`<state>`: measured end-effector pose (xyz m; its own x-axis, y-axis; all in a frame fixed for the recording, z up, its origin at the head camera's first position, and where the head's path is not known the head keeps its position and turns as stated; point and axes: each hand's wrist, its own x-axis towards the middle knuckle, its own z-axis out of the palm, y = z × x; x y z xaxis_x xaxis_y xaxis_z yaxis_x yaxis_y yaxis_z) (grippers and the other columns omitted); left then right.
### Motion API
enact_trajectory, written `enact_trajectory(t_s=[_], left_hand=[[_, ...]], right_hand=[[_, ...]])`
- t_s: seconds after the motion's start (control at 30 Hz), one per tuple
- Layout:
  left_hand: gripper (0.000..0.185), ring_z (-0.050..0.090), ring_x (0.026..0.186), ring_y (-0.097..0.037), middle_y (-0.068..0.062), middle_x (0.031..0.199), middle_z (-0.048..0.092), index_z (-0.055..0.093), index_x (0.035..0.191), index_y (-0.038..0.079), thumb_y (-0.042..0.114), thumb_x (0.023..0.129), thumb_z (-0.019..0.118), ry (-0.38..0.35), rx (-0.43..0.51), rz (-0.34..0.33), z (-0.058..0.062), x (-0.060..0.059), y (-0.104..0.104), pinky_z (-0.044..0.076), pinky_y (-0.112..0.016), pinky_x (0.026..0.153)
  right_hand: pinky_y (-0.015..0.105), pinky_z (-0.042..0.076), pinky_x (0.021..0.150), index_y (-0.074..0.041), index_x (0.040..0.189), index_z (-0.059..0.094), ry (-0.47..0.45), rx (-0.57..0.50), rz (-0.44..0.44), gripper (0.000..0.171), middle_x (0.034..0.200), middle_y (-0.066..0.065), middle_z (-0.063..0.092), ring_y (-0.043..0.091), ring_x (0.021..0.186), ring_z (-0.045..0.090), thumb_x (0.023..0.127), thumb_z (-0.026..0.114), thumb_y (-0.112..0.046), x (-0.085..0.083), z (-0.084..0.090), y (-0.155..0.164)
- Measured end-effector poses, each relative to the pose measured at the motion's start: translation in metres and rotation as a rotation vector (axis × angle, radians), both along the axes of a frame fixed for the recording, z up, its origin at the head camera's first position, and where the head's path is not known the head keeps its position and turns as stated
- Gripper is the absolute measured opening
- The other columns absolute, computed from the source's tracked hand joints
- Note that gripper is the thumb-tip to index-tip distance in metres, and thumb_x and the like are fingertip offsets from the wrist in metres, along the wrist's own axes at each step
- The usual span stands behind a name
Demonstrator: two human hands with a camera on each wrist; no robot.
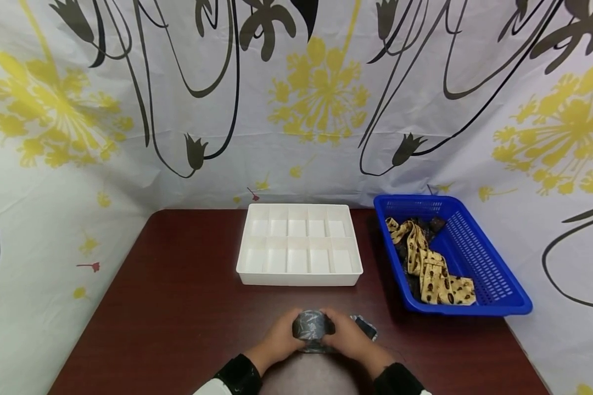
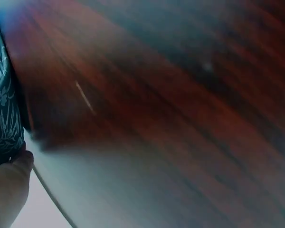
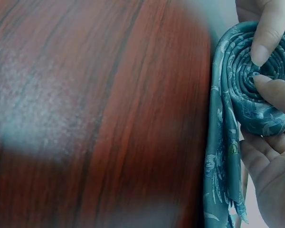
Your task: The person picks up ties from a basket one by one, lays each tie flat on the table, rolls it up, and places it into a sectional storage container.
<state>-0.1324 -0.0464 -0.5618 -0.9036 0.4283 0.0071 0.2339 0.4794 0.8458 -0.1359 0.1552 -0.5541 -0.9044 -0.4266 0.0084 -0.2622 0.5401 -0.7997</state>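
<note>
Both hands hold a rolled-up teal tie (image 1: 310, 327) at the near edge of the brown table (image 1: 178, 307). The left hand (image 1: 280, 336) and the right hand (image 1: 348, 334) curl their fingers (image 3: 266, 33) tight around the roll. A white tray (image 1: 299, 244) sits farther back.

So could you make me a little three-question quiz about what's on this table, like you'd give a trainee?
1. True or false: the white divided tray already holds a rolled tie.
2. What do the left hand and right hand hold between them? A) a rolled patterned tie B) a sock C) a cup
3. Fill in: the tan patterned tie lies in the ____ basket.

Key: 1 false, its compartments look bare; 2 A; 3 blue.
</note>
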Motion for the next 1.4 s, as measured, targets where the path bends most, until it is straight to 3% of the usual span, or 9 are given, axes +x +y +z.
enact_trajectory(t_s=[0.17,0.27,0.5,0.67,0.8,0.93,1.03,1.17,1.4], left_hand=[[0.044,0.060,0.093,-0.016,-0.003,0.100,0.065,0.061,0.108,0.002,-0.004,0.067,0.077,0.104,-0.118,-0.022,0.005,-0.001,0.003,0.049,-0.031,0.083],[0.041,0.059,0.091,-0.013,0.001,0.096,0.065,0.064,0.104,0.006,-0.003,0.066,0.077,0.183,-0.277,-0.044,0.012,-0.003,0.008,0.049,-0.030,0.082],[0.036,0.058,0.095,-0.014,0.002,0.096,0.065,0.065,0.101,0.011,-0.002,0.069,0.075,0.258,-0.595,-0.087,0.032,-0.001,0.022,0.050,-0.028,0.083],[0.027,0.060,0.095,-0.016,-0.002,0.097,0.064,0.066,0.102,0.011,0.001,0.078,0.070,0.338,-0.687,-0.037,0.036,0.005,0.029,0.053,-0.029,0.074],[0.016,0.060,0.092,-0.017,-0.004,0.094,0.064,0.065,0.098,0.009,0.002,0.083,0.065,0.334,-0.720,0.014,0.037,0.007,0.032,0.054,-0.032,0.067],[0.017,0.060,0.091,-0.018,-0.006,0.094,0.064,0.065,0.099,0.007,0.003,0.082,0.067,0.305,-0.750,0.039,0.039,0.007,0.034,0.054,-0.032,0.066],[0.020,0.060,0.093,-0.018,-0.006,0.096,0.064,0.065,0.102,0.007,0.004,0.083,0.068,0.290,-0.760,0.036,0.038,0.006,0.033,0.054,-0.032,0.068],[0.032,0.059,0.096,-0.019,-0.007,0.099,0.063,0.063,0.106,0.006,0.004,0.076,0.074,0.268,-0.687,0.028,0.034,0.004,0.026,0.053,-0.032,0.074],[0.062,0.055,0.110,-0.027,-0.012,0.118,0.060,0.054,0.124,-0.002,-0.001,0.065,0.074,0.124,-0.297,0.014,0.014,0.000,0.007,0.046,-0.040,0.095]], right_hand=[[0.036,0.049,0.085,0.002,0.116,0.059,0.021,0.004,0.008,0.050,0.109,0.011,0.065,0.025,0.101,0.060,0.067,0.071,0.003,0.001,-0.004,0.001],[0.038,0.048,0.088,0.001,0.117,0.059,0.008,0.018,0.015,0.051,0.111,0.011,0.065,0.027,0.103,0.059,0.068,0.072,0.004,0.002,-0.005,0.001],[0.037,0.049,0.085,-0.001,0.108,0.059,0.020,0.051,0.011,0.047,0.104,0.009,0.066,0.025,0.100,0.059,0.063,0.071,0.008,0.002,-0.008,0.000],[0.034,0.051,0.079,-0.003,0.105,0.059,0.009,0.080,0.006,0.047,0.100,0.006,0.067,0.020,0.094,0.060,0.061,0.071,0.011,0.000,-0.008,-0.002],[0.035,0.051,0.078,-0.005,0.101,0.058,0.045,0.115,0.009,0.044,0.097,0.005,0.067,0.018,0.090,0.061,0.061,0.072,0.009,-0.003,-0.007,-0.004],[0.045,0.049,0.090,0.004,0.119,0.057,0.074,0.101,0.011,0.057,0.114,0.016,0.065,0.030,0.106,0.060,0.064,0.076,0.006,-0.001,-0.001,-0.005],[0.052,0.043,0.097,0.007,0.133,0.049,0.067,0.082,0.002,0.071,0.127,0.024,0.057,0.038,0.117,0.054,0.067,0.076,0.004,0.003,0.003,-0.005],[0.053,0.043,0.097,0.005,0.135,0.048,0.047,0.075,-0.025,0.068,0.129,0.024,0.055,0.038,0.119,0.052,0.071,0.073,0.004,0.006,0.006,-0.006],[0.052,0.046,0.093,0.005,0.130,0.052,0.027,0.027,-0.082,0.062,0.123,0.021,0.060,0.036,0.113,0.057,0.072,0.073,0.005,0.006,-0.001,-0.007]])
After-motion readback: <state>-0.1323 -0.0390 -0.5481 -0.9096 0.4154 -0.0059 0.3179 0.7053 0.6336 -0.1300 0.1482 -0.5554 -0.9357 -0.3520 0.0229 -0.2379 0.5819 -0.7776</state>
